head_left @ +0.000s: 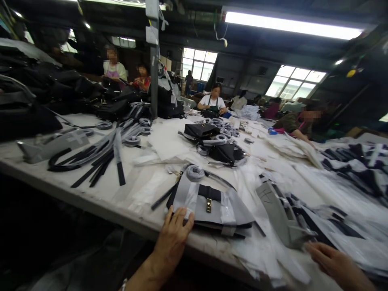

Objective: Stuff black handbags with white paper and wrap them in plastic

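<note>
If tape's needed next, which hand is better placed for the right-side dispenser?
Likely the right hand: it is close to the near end of that dispenser, while the left hand rests on the grey bag.

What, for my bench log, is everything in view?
Table: one, whitish, foreground
Bag: one, grey and black, near edge
Clasp: one, gold, bag's front
Wrapped coil: one, greyish, bag's top
Black bags: many, black, mid-table and left
Straps: many, black, clear-wrapped, left
Tape dispenser: one, grey, right
Sheets: many, white, mid-table and right
Post: one, grey, behind
Workers: at least five, mixed clothing, beyond
Lights: several, white, overhead
Windows: several, bright, back
Left hand: one, bare, on bag
Right hand: one, bare, blurred, by dispenser; contact unclear
</note>
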Tool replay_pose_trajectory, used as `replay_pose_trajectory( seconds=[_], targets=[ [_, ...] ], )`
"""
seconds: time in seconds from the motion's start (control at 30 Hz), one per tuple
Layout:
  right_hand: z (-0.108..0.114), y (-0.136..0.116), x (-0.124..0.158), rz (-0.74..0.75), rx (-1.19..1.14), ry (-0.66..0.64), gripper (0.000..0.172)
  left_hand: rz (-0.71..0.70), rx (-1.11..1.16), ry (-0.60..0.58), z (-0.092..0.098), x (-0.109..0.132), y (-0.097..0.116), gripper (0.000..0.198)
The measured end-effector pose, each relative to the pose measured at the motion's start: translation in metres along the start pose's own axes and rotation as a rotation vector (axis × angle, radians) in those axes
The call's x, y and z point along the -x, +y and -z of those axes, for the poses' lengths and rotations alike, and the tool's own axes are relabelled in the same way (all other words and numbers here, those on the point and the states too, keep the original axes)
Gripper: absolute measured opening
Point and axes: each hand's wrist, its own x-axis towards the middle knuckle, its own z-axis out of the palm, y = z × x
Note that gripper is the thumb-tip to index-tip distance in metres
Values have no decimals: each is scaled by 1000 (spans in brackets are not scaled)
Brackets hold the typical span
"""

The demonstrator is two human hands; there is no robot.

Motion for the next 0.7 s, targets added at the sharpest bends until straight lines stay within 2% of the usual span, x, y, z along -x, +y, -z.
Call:
replay_pose_trajectory(
  seconds=[0.03,0.1,0.2,0.27,0.3,0.37,0.47,0.53,0.7],
  targets=[
    [-2,-28,2,38,-82,-163,41,12,6,-1,0,0,1,53],
    [-10,-99,5,171,-195,-356,41,29,18,12,0,1,2,49],
    [-36,-210,3,394,-261,-698,28,33,24,48,-3,1,3,42],
    [-61,-266,-4,543,-230,-864,18,39,15,74,-5,1,4,39],
    [-75,-287,-9,595,-192,-915,15,39,11,96,-6,1,4,38],
    [-101,-314,-21,672,-45,-995,10,38,6,144,-6,0,5,34],
    [-131,-336,-38,755,265,-1032,6,36,-6,167,-4,-1,5,32],
    [-144,-345,-46,803,387,-1013,3,18,-21,128,-2,0,3,35],
    [-166,-355,-51,920,498,-963,13,-29,-41,66,-5,4,0,44]
  ],
)
